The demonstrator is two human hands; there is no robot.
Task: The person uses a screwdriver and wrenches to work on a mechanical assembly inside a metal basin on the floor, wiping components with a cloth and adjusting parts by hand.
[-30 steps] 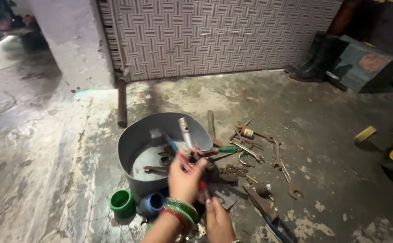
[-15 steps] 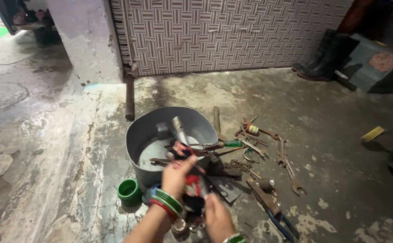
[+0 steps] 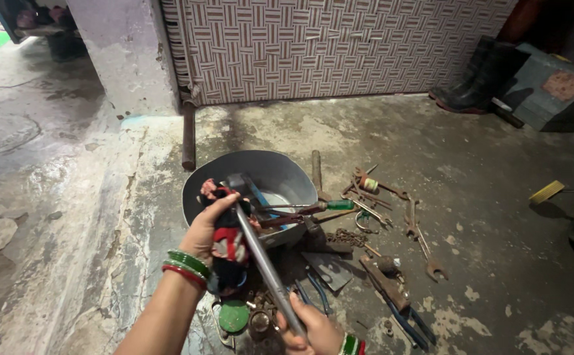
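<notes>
Both hands grip a long grey metal rod held slantwise over a concrete floor. The left hand, arm raised from lower left with green and red bangles at the wrist, closes around the rod's upper part through a red, black and white rag. The right hand, low at the frame's bottom edge, clasps the rod's lower end, fingers wrapped tight. The rod's top end lies over the rim of a grey metal basin. Beside the basin lie rusty spanners, a green-handled screwdriver, blue-handled pliers and a chain. A green lid sits below the rag.
</notes>
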